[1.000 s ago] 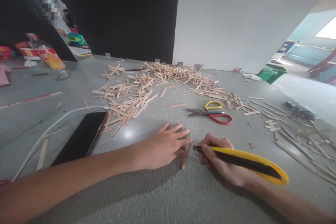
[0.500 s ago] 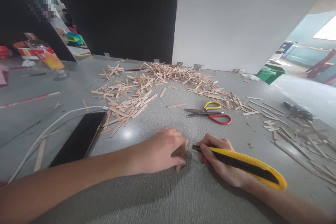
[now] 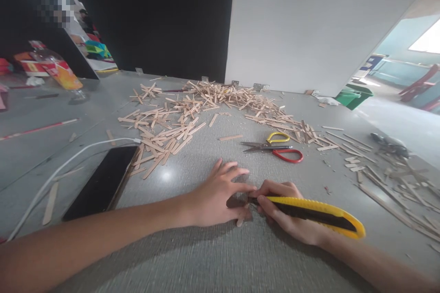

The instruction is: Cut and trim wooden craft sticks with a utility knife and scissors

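Observation:
My left hand (image 3: 218, 194) pins a short wooden craft stick (image 3: 239, 222) on the table between thumb and index finger, its other fingers spread. Only the stick's near end shows clearly. In my right hand (image 3: 283, 210) is a yellow and black utility knife (image 3: 319, 213), gripped near its front. The knife's tip meets the stick by my left fingertips; its blade is mostly hidden. Beyond my hands lie scissors (image 3: 271, 146) with one yellow and one red handle, blades pointing left. A single craft stick (image 3: 230, 138) rests left of them.
A heap of craft sticks (image 3: 220, 96) spreads before the black and white panels. To the left are a phone (image 3: 103, 183) with a white cable (image 3: 68, 160) and a drink bottle (image 3: 62, 71). Thin strips (image 3: 395, 197) lie at right, near a green bin (image 3: 354, 96).
My left hand has shifted slightly right with the stick, its fingers spreading. The knife has moved left, so its tip now reaches the stick.

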`<action>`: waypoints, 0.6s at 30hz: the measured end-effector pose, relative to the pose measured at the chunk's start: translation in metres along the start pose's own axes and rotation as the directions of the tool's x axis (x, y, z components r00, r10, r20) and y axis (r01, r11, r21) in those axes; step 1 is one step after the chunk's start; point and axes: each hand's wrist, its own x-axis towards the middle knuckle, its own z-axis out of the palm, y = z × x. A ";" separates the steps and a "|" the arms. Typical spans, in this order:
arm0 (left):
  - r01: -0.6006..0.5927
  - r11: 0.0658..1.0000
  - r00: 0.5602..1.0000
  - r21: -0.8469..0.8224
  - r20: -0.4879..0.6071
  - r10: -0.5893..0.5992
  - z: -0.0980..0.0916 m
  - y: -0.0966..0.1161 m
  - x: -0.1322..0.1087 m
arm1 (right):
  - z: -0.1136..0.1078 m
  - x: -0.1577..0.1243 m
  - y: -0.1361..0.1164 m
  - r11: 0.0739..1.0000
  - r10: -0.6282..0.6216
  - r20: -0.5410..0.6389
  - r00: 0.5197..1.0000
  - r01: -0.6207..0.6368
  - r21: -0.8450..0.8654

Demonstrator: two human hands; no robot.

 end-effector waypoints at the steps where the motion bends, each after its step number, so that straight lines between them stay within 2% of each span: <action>1: 0.004 1.000 1.000 -0.004 -0.002 -0.004 0.000 0.000 0.000 | 0.000 0.000 0.000 1.000 0.005 0.007 1.000 -0.004 -0.006; 18: 0.014 1.000 1.000 0.007 -0.008 -0.014 -0.002 0.003 0.000 | -0.002 0.000 0.001 1.000 -0.013 0.037 0.999 0.012 0.029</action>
